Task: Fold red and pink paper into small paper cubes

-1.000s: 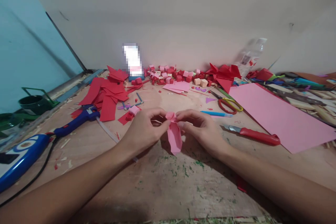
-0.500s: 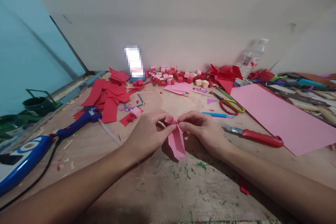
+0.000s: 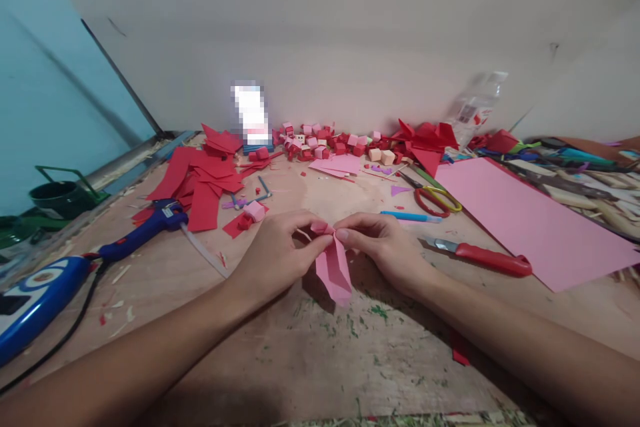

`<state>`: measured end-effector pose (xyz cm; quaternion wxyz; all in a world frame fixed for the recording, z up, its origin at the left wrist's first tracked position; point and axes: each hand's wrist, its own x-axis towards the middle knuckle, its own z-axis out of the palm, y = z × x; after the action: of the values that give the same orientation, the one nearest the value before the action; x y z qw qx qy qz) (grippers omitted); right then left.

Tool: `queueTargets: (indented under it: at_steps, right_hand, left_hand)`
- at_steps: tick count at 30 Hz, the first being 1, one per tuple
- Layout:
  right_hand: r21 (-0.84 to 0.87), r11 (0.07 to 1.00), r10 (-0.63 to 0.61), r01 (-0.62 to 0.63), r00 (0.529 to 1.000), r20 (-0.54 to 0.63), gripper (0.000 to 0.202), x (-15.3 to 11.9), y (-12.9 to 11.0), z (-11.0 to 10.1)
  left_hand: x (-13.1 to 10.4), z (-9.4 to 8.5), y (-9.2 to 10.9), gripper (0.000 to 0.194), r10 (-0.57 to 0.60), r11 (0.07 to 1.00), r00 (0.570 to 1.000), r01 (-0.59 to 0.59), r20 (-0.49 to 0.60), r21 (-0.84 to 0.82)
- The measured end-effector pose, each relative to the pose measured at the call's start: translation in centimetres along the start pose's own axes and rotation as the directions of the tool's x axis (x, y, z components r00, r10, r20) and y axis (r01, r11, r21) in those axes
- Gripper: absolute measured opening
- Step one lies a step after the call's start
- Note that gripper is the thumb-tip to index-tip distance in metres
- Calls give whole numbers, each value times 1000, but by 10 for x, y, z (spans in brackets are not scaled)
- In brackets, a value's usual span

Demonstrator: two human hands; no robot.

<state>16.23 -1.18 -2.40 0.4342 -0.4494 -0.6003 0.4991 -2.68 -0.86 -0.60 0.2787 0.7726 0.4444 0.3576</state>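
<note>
A folded strip of pink paper hangs above the wooden table between my hands. My left hand pinches its upper part from the left, thumb and fingers closed on it. From the right, my right hand pinches the same paper close to the left thumb. The fingertips of both hands nearly touch at the fold. A blue pen and a red-handled knife lie to the right of my right hand. Left of my left hand is a small pink cube.
Red paper pieces and a blue glue gun lie left. Several small paper cubes line the wall beside a lit phone. Scissors, a pink sheet and a tilted bottle are right.
The view has shifted slightly, so objects on the table appear a little farther left. Both hands keep their pinch on the pink paper, which hangs much as before.
</note>
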Motion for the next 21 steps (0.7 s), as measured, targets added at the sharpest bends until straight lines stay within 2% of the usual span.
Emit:
queueTargets:
  at_steps: [3, 6, 11, 14, 21]
  right_hand:
    - [14, 1000, 15, -15, 1000, 8, 14, 0, 1, 0]
    - [10, 1000, 13, -13, 999, 37, 17, -1, 1, 2]
    - [-124, 987, -98, 102, 994, 39, 10, -2, 4, 5]
    - [-182, 974, -129, 132, 991, 28, 11, -1, 8, 4]
    - [-141, 983, -118, 119, 993, 16, 12, -2, 11, 7]
  left_hand:
    - [1, -1, -1, 18, -20, 1000, 999, 20, 27, 2]
    - [0, -3, -3, 21, 36, 994, 998, -41, 47, 102]
    - [-2, -1, -8, 17, 121, 968, 991, -132, 62, 213]
    - [-2, 0, -10, 14, 127, 972, 990, -136, 59, 193]
    - [-1, 0, -7, 17, 91, 983, 995, -95, 36, 159]
